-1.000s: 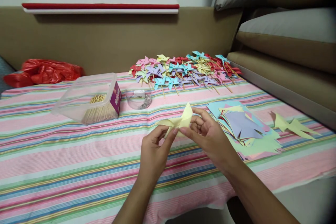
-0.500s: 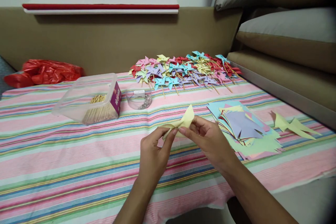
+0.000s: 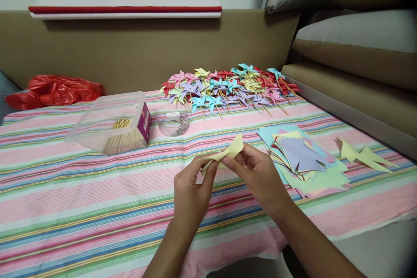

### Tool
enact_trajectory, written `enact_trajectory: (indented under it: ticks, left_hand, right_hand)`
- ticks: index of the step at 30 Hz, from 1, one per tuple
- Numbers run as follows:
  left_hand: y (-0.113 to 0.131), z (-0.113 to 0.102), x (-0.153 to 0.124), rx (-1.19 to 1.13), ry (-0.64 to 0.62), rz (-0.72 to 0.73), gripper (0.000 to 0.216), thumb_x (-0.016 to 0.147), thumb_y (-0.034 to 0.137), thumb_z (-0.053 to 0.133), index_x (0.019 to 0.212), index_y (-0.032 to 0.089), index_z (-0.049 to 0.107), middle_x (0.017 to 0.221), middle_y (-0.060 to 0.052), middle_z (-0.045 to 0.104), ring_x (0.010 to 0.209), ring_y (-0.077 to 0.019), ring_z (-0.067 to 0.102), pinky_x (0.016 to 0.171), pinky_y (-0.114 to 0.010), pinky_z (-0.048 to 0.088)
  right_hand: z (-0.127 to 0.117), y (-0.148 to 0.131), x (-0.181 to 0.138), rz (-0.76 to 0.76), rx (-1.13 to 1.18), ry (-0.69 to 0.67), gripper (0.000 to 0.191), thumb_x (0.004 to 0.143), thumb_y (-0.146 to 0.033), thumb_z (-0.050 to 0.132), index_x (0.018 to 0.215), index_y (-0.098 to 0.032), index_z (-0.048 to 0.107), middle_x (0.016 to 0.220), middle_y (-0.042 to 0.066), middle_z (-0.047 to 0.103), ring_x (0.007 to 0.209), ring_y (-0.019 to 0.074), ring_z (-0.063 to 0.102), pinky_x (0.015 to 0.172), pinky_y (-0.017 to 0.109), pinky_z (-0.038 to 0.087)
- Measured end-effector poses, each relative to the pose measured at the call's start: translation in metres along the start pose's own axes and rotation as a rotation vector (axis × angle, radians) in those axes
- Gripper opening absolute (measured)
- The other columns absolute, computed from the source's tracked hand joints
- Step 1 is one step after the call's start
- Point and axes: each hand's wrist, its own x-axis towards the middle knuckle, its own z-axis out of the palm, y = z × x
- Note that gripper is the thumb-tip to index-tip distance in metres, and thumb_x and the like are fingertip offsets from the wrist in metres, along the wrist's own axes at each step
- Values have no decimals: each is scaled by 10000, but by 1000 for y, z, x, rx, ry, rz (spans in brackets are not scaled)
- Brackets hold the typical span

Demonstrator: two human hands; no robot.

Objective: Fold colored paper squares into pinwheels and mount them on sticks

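Yellow paper [image 3: 233,147] is pinched in both grips, left hand [image 3: 191,186] and right hand [image 3: 259,171], above the striped cloth [image 3: 130,208]. Folding seems in hand; the next move calls for a firm hold at the middle. Both hands hide its inner folds; farther off, overlapping pinwheels [image 3: 232,84] partly cover one another.

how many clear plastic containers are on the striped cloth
2: the rectangular box of wooden sticks, at left, and the round dish just right of it. No others show.

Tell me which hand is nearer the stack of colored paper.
Right. The right hand is just left of the paper stack; the left hand is farther to its left.
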Motion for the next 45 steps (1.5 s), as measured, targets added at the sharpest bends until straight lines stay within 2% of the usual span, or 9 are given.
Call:
enact_trajectory:
  ticks: [3, 8, 15, 22, 29, 34, 38, 42, 45]
  left_hand:
    - [-2, 1, 1, -59, 23, 1, 138, 940, 193, 639, 1064, 241, 677, 959, -11, 748, 861, -150, 699, 758, -229, 509]
    - [-7, -5, 3, -2, 19, 160, 180, 924, 119, 645, 1055, 241, 663, 997, -18, 757, 911, -150, 711, 793, -239, 520]
    - [-9, -23, 7, 70, -94, 404, 289, 907, 25, 579, 1087, 242, 640, 1100, -56, 775, 1035, -206, 703, 914, -349, 487]
    - [-13, -22, 11, 54, -90, 336, 179, 931, 105, 608, 1050, 229, 660, 1000, -48, 777, 934, -198, 705, 841, -329, 504]
    - [-15, -18, 13, -77, 43, -48, 81, 947, 278, 639, 978, 207, 662, 930, -41, 724, 911, -191, 676, 837, -309, 507]
    - [-14, -30, 18, -270, 222, -118, 187, 963, 359, 618, 1076, 209, 633, 1071, -60, 702, 1012, -199, 677, 915, -328, 509]
    - [-19, -54, 22, -154, 395, -139, 233, 1010, 384, 520, 1059, 196, 649, 1118, -83, 702, 1022, -203, 677, 887, -318, 513]
    - [-28, -99, 34, 160, 503, -92, 244, 984, 397, 552, 1076, 192, 647, 1095, -83, 704, 1028, -214, 669, 893, -318, 511]
    - [-38, -136, 62, 587, 428, -185, 304, 1007, 419, 459, 1107, 176, 612, 1157, -106, 695, 1081, -228, 656, 932, -328, 498]
  right_hand:
    - [-1, -3, -1, -96, -108, 69, 208, 903, -379, 680, 778, -232, 602, 663, -44, 405, 643, 145, 416, 605, 286, 358]
    - [-4, -9, 0, -382, -232, 46, 59, 942, -212, 638, 921, -257, 670, 862, 9, 642, 821, 181, 583, 736, 324, 454]
    - [-12, -10, 0, -653, -396, -3, 209, 929, -87, 626, 1013, -273, 673, 942, 21, 701, 910, 200, 635, 824, 388, 462]
    - [-7, -6, 4, -579, -351, -65, 138, 952, -128, 611, 999, -247, 664, 945, 31, 667, 944, 198, 609, 847, 375, 467]
    - [20, -13, 19, -460, -392, -15, 79, 955, -177, 570, 917, -210, 631, 940, 62, 649, 950, 245, 570, 867, 415, 435]
    - [35, -31, 32, -393, -229, 130, 146, 953, -312, 579, 973, -194, 663, 998, 88, 693, 1001, 267, 604, 917, 435, 446]
    - [45, -29, 49, -187, 111, 288, 321, 918, -443, 621, 1066, -164, 680, 1082, 116, 739, 1024, 269, 657, 906, 416, 483]
    - [54, -28, 63, -65, 433, 305, 406, 841, -472, 711, 1075, -140, 701, 1080, 119, 766, 1038, 275, 685, 894, 395, 502]
    - [57, -34, 64, 58, 615, 245, 421, 791, -456, 765, 1056, -133, 714, 1058, 112, 782, 1027, 272, 702, 891, 389, 509]
